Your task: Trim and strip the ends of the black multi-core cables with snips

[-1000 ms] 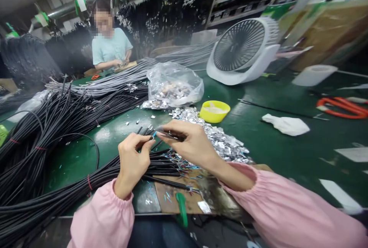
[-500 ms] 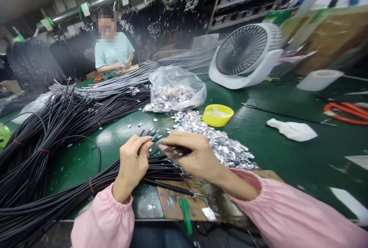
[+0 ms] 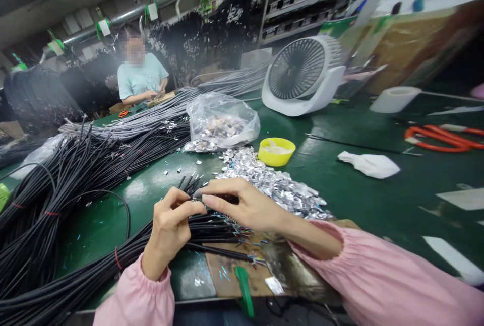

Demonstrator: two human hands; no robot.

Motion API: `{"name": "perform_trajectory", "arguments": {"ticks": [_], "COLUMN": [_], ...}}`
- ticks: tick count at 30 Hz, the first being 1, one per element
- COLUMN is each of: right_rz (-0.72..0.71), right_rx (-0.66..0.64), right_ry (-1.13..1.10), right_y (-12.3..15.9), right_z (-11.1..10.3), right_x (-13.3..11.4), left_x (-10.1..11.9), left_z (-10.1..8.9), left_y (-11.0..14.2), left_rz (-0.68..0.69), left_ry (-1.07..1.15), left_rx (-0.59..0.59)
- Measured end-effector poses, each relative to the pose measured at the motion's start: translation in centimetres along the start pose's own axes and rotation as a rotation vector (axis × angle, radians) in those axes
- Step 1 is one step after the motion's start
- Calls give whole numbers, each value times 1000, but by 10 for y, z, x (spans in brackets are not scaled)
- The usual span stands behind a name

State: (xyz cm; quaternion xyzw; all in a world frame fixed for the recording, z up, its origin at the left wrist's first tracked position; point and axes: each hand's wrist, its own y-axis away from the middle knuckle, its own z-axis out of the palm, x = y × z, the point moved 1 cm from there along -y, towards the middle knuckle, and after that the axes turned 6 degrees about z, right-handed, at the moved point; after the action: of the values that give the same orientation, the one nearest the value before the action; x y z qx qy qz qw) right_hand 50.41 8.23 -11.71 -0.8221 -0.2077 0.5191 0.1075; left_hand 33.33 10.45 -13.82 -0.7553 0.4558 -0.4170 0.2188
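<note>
Black cable end (image 3: 195,199) right between both hands, low over the bench!

It was the left hand (image 3: 168,222) on the hold, thumb and forefinger pinching the slim piece, most of it hidden by the fingers. In from the other side came the right hand (image 3: 245,205), its fingertips close to the left ones; whether they were pressed together or gripping anything, you could not tell. Loose cable tips (image 3: 189,183) poked up just beyond the hands, and what a crowd below: a thick black cable bundle (image 3: 151,238) ran under them, bound by a red tie (image 3: 118,258), its coloured wire ends (image 3: 242,227) fanned out toward the right!

Beside the right hand glittered a heap of silver foil pieces (image 3: 280,182), a yellow dish (image 3: 277,160) at its edge and a clear plastic bag (image 3: 225,119) of scraps just behind. Down front, a green handle (image 3: 244,288) lay across the edge of a brown board (image 3: 221,268). Out on the green bench (image 3: 321,185) stood a white fan (image 3: 302,79), with a white roll (image 3: 395,99) and orange handles (image 3: 434,139) farther right. And across the far side, a person in a light blue shirt (image 3: 141,76) had both hands low in front of them!
</note>
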Motion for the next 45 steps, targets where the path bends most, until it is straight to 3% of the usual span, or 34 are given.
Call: {"name": "perform_trajectory", "arguments": {"ticks": [5, 9, 12, 17, 21, 28, 33, 37, 39, 42, 45], "right_rz": [-14, -26, -17, -111, -177, -40, 14, -90, -181, -317, -311], "right_rx": [6, 141, 266, 274, 307, 310, 328, 269, 276, 333, 400], "right_ry": [27, 116, 35, -20, 26, 104, 96, 119, 217, 427, 465], "right_y": [-1, -1, 0, 1, 1, -2, -2, 1, 3, 7, 6], "right_z": [-2, 2, 1, -2, 0, 4, 5, 8, 8, 8, 5], "right_x": [1, 3, 3, -1, 3, 12, 11, 6, 5, 4, 4], "left_x": [-3, -2, 2, 8, 12, 17, 12, 13, 14, 13, 10], "left_z": [-1, -1, -1, 0, 0, 1, 5, 10, 11, 9, 5], "left_y": [2, 2, 0, -7, -12, -15, -12, -10, -11, -14, -17], "left_rz": [-69, -49, -4, -220, -300, -449, -564, -546, -599, -710, -780], "left_ry": [50, 9, -25, 38, 24, 111, 181, 117, 152, 332, 540], "left_rx": [-22, -20, 7, 131, 49, -127, 64, 114, 76, -87, -172]}}
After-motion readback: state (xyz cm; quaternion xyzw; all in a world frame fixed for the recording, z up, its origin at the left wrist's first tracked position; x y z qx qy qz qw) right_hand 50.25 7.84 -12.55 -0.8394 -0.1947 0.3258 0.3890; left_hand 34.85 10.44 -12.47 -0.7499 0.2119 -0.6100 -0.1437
